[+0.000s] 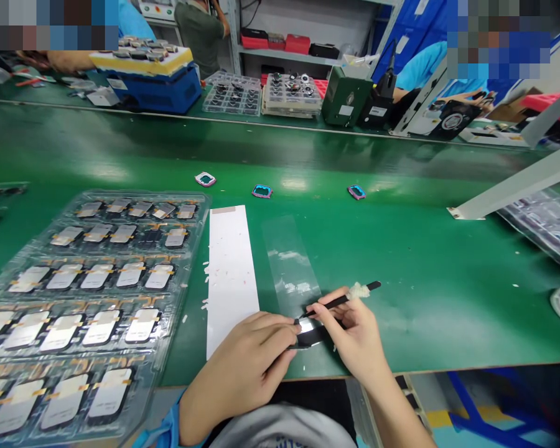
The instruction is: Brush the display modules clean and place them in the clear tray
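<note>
Black slender pen-shaped tool (340, 302), long axis toward two o'clock, pinched in right hand (354, 339); left hand (242, 373) pinches glossy black strip (310, 336), just beside the tool's tip.

Our left hand (242, 373) pinches black strip (315, 337) | our right hand (354, 336) holds cotton-wrapped black tool (343, 300) | both at lower end of clear film (287, 261)
</note>
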### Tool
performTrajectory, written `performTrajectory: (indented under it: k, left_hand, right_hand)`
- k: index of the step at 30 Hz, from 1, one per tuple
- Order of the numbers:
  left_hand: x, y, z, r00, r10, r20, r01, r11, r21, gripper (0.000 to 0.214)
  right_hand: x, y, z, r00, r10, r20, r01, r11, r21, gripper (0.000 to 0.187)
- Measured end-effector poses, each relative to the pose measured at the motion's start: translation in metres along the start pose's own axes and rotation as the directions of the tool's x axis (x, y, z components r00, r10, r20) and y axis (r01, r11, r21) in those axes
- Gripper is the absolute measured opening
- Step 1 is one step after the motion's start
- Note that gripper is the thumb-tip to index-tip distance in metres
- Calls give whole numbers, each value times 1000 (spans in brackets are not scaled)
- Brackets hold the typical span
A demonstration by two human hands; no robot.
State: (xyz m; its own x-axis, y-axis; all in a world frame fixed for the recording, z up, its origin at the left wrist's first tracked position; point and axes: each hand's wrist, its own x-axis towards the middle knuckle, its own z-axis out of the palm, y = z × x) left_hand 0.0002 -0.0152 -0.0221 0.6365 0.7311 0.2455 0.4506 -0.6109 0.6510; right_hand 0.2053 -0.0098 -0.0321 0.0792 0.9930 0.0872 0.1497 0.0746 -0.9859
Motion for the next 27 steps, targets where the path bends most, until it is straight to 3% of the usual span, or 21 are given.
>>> performTrajectory:
  k: [4, 9, 11, 14, 17, 20, 23, 27]
  left_hand:
    - [0, -1, 2, 1000, -19, 2, 19, 1000, -13, 13]
    - [2, 2, -1, 999, -18, -35, 16, 999, -47, 11]
    - [3, 5, -4, 990, -34, -136, 25, 997, -67, 9]
    - [8, 8, -6, 934, -102, -344, 74, 993, -95, 13]
    - [13, 9, -4, 897, -153, -414, 120, 987, -106, 17]
    - [20, 11, -3, 895, -208, -394, 200, 978, -62, 15]
    - [27, 14, -5, 905, -244, -348, 232, 970, -77, 9]
    - [35, 16, -4, 898, -271, -348, 226, 960, -164, 15]
  right_hand:
    - [0, -3, 2, 1000, 14, -20, -13, 999, 45, 12]
    - [1, -8, -2, 990, 110, -94, -87, 972, 219, 19]
    - [1, -11, -5, 977, 157, -142, -107, 944, 313, 22]
    - [0, -18, -3, 959, 241, -150, -144, 868, 475, 25]
    - [-2, -29, 9, 958, 265, -104, -164, 812, 559, 24]
    - [-5, -40, 23, 967, 214, -136, -105, 826, 554, 19]
    - [-6, -47, 34, 976, 50, -210, 56, 880, 471, 11]
    - [-3, -55, 45, 923, -206, -326, 316, 887, 335, 9]
